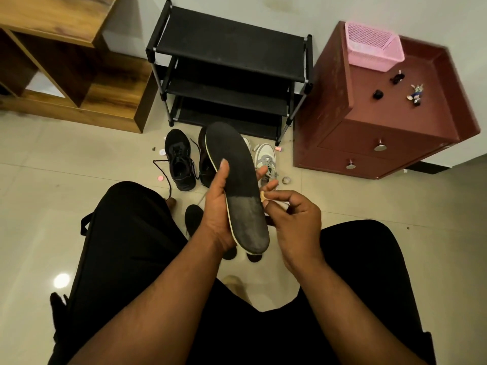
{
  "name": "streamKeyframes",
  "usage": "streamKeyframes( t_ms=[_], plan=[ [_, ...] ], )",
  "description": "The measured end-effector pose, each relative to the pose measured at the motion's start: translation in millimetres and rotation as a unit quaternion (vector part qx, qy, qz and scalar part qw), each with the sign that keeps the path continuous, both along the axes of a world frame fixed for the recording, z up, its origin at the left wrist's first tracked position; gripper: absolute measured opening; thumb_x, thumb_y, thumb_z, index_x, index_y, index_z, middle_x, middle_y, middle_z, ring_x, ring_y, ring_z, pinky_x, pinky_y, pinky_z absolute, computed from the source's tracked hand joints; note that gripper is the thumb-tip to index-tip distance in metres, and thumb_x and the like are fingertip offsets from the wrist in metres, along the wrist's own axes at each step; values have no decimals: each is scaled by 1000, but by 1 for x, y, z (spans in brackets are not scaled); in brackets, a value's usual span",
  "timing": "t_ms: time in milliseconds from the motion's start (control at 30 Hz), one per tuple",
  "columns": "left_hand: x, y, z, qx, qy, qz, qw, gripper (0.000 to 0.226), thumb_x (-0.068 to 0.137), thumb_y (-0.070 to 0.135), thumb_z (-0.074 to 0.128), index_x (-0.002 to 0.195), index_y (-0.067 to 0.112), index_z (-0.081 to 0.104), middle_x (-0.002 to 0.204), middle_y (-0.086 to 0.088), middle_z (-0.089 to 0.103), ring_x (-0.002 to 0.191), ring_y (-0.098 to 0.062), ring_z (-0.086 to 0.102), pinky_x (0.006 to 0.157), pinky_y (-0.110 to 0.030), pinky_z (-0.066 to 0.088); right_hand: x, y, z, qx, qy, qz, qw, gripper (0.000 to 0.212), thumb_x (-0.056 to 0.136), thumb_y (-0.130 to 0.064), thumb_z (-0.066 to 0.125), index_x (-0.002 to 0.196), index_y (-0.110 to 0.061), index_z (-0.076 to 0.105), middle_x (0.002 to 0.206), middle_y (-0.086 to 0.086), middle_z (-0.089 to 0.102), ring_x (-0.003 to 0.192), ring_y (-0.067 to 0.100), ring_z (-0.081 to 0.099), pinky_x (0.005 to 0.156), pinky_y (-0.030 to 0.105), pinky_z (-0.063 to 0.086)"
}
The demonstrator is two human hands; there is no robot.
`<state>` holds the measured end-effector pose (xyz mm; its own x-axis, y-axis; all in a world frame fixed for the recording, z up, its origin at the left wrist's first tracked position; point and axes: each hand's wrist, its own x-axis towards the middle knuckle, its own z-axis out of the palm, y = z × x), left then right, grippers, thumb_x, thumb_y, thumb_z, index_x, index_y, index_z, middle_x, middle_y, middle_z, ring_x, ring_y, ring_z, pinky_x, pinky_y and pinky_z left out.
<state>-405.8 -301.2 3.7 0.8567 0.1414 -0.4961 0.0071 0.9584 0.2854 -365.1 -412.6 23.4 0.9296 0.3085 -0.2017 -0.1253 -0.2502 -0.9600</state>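
1. Left hand [217,214] grips black insole [235,164], thumb on top, fingers curled beneath; insole held above lap.
2. Right hand [297,222], fingers curled, pinches small pale piece [262,197] against insole's right edge.
3. Black shoe [180,162] on floor beyond.

Plain black clothing [126,246] covers both thighs; the forearms [163,299] are bare.

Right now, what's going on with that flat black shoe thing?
A seated person grips a black insole in the left hand. The right hand pinches a small pale piece against the insole's edge; what it is cannot be told. On the floor ahead lie a black sneaker with loose laces and a white sneaker, in front of a shoe rack.
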Motion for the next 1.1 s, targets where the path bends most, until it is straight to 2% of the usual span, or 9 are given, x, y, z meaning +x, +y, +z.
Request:
streamKeyframes(
  t_ms=[133, 267, 367, 500, 567, 667, 767, 933, 1100],
  plan=[
    [-2, 10, -4, -8, -10, 6, 1000, 85, 84, 76, 40, 127, 6, 59, 113, -14, 66, 102, -23, 65, 102, -42, 45, 3, 2, 0, -79, -210, 97, 970, 20, 81, 0, 69, 88, -19, 73, 92, -6, 68, 89, 5, 63, 83, 25, 53],
    [1, 18, -9, -12, -18, 68, 997, 88, 83, 76, 42, 131, 3, 55, 122, -11, 62, 104, -22, 64, 106, -39, 43, -5, -12, -1, -112, -306, 261, 909, 19, 78, 3, 66, 91, -8, 74, 94, 2, 69, 89, 4, 62, 83, 14, 48],
    [1, 19, -14, -19, -19, 99, 995, 86, 85, 76, 40, 126, 3, 60, 130, -11, 56, 106, -24, 62, 104, -43, 44, -19, -19, -1, -134, -293, 290, 901, 17, 80, -4, 63, 93, -8, 74, 95, 2, 70, 87, 8, 64, 82, 16, 50],
    [0, 17, -11, -35, -19, 91, 995, 86, 83, 80, 33, 107, 9, 76, 127, -7, 64, 116, -26, 62, 100, -52, 46, -12, -11, -2, -163, -314, 287, 890, 17, 80, -4, 67, 94, -10, 75, 93, 1, 71, 86, 10, 64, 83, 17, 51],
    [1, 13, -8, -38, -7, 73, 997, 86, 81, 81, 33, 113, 11, 73, 134, -9, 61, 128, -28, 54, 102, -52, 45, 4, 0, -1, -167, -322, 280, 889, 19, 80, 0, 68, 95, -9, 74, 92, 3, 71, 85, 12, 63, 82, 22, 52],
    [0, 9, -8, -50, -23, 49, 997, 98, 79, 83, 33, 137, 7, 53, 137, -16, 57, 134, -30, 47, 112, -48, 35, 25, 19, 3, -172, -347, 281, 878, 17, 80, 1, 68, 94, -8, 74, 89, 5, 71, 83, 14, 63, 82, 26, 52],
    [-1, 12, -10, -49, -34, 57, 997, 96, 78, 82, 34, 134, 6, 54, 120, -15, 65, 131, -29, 50, 114, -46, 34, 30, 26, 2, -174, -343, 312, 869, 16, 81, 0, 68, 93, -7, 74, 88, 6, 70, 83, 14, 63, 81, 20, 49],
    [1, 17, -14, -50, -34, 114, 992, 87, 85, 80, 31, 107, 8, 75, 132, -10, 62, 126, -29, 56, 109, -48, 39, 5, -1, 4, -145, -319, 328, 877, 17, 77, 0, 69, 91, -8, 75, 87, 2, 72, 81, 8, 63, 79, 16, 50],
    [2, 20, -16, -63, -62, 137, 987, 89, 86, 80, 30, 106, 5, 75, 132, -12, 60, 127, -31, 55, 107, -55, 39, -28, -22, 0, -138, -288, 288, 903, 18, 78, -8, 66, 91, -13, 76, 91, -2, 72, 86, 2, 63, 81, 6, 45]
  ],
)
